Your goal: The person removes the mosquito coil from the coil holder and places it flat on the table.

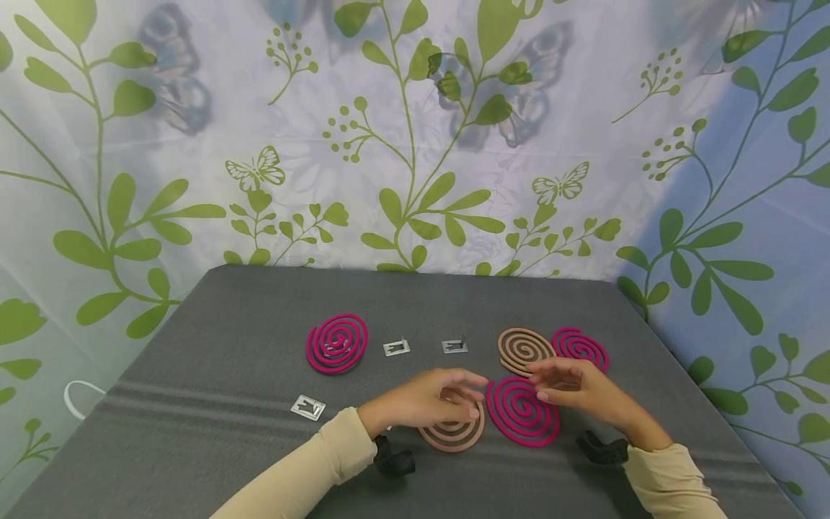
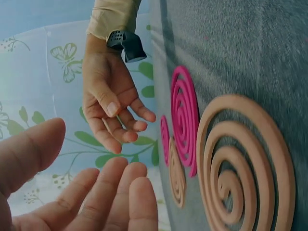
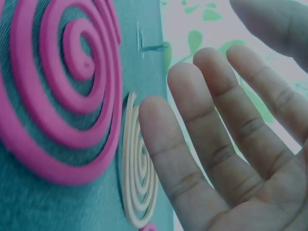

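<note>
My left hand [image 1: 428, 398] hovers over a tan mosquito coil [image 1: 454, 446], its fingers loosely bent and holding nothing. That coil also fills the lower right of the left wrist view. To its right lies a pink mosquito coil [image 1: 524, 409]. My right hand [image 1: 580, 389] is raised beside this pink coil, palm turned inward, with relaxed fingers and nothing in them. Beyond it sit a second tan coil [image 1: 527, 351] and another pink coil [image 1: 581, 348], edge to edge. In the right wrist view, the fingers [image 3: 192, 91] are spread apart and touch no coil.
On the left of the grey table [image 1: 214, 382] lies one more pink coil [image 1: 338, 340], with a metal piece showing at its middle. Flat metal coil stands [image 1: 308, 407] are scattered near it, two of them farther back. A patterned curtain [image 1: 415, 144] hangs behind the table.
</note>
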`<state>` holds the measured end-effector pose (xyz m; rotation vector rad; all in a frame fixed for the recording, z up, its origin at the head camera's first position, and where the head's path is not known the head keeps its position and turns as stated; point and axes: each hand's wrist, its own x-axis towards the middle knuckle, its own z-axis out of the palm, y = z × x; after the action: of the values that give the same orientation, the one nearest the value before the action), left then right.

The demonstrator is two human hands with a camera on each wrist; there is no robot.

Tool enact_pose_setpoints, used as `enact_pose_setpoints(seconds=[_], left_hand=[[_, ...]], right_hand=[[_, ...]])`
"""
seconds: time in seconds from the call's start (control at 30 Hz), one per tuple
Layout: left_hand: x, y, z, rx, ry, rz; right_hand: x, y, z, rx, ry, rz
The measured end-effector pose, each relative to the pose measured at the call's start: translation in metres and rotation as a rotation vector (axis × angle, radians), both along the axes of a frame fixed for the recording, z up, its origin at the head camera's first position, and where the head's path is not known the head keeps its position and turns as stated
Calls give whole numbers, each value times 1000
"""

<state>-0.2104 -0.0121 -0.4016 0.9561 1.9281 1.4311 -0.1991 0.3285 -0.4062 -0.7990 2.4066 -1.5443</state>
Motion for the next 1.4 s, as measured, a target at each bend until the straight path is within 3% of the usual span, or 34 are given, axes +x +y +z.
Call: enact_pose_setpoints(seconds=[0.43, 0.87, 1.23, 1.4], left_hand=[[0, -28, 13, 151, 156, 32], [-6, -52, 29, 201, 288, 136], [-14, -76, 44, 173, 286, 200], [-18, -87, 50, 162, 286, 182]], right_hand=[[0, -22, 8, -20, -12, -26], [-6, -42, 6, -103, 137, -28], [-15, -59, 3, -109, 161, -40], [-19, -66, 1, -82, 160, -33]])
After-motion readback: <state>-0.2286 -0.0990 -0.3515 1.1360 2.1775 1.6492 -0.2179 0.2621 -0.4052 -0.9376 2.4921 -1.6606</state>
